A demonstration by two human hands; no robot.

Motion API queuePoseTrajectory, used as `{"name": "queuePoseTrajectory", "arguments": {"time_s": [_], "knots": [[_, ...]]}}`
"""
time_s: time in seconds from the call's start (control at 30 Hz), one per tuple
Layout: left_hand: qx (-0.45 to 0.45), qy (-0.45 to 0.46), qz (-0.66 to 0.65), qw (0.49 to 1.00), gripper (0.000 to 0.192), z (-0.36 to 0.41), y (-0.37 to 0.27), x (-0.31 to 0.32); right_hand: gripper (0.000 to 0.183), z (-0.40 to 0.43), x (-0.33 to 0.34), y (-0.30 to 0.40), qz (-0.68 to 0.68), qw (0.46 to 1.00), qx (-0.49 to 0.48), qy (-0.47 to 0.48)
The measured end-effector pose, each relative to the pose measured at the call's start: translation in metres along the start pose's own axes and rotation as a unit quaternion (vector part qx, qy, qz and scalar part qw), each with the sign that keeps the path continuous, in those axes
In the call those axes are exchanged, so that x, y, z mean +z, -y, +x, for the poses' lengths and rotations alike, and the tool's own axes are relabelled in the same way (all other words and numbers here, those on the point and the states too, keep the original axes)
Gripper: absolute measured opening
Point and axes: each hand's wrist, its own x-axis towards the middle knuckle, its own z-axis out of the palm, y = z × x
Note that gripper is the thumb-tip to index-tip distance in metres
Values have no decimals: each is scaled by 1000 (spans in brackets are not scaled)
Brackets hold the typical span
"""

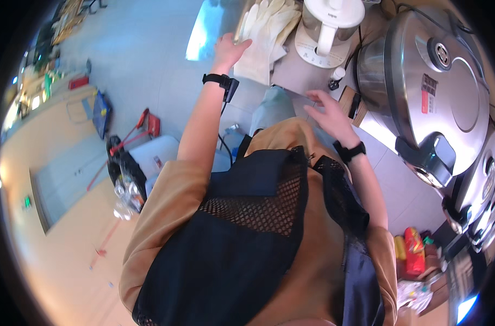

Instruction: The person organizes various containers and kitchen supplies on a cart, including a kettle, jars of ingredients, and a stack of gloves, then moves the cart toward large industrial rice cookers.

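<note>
My left hand (230, 52) is at the left edge of a pile of white work gloves (260, 34), thumb spread from the fingers. Nothing shows in its grasp, and I cannot tell whether it touches the gloves. Beside the table's front edge, my right hand (328, 113) has its fingers apart and holds nothing. Close to it are a wooden block (348, 102) with a black part and a black plug (333, 84). A glass electric kettle (333, 24) with a white lid and handle stands on its white base (312, 53), right of the gloves.
A large stainless-steel electric cooker (431, 81) fills the right side, its lid shut, with more appliances (484, 191) beyond it. Dark cables run behind the kettle. On the left are a white bin (151, 157) and a black bag with clear plastic bottles (129, 189). Red packages (414, 250) lie lower right.
</note>
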Motion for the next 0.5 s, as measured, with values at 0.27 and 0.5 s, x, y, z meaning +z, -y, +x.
{"name": "queuePoseTrajectory", "arguments": {"time_s": [0.27,0.5], "knots": [[-34,217,-225,949,72,79,36,44,65,153,106,-11,328,919,107,-189],[-60,275,-282,917,73,63,9,3,80,190,129,11,304,874,226,-305]]}}
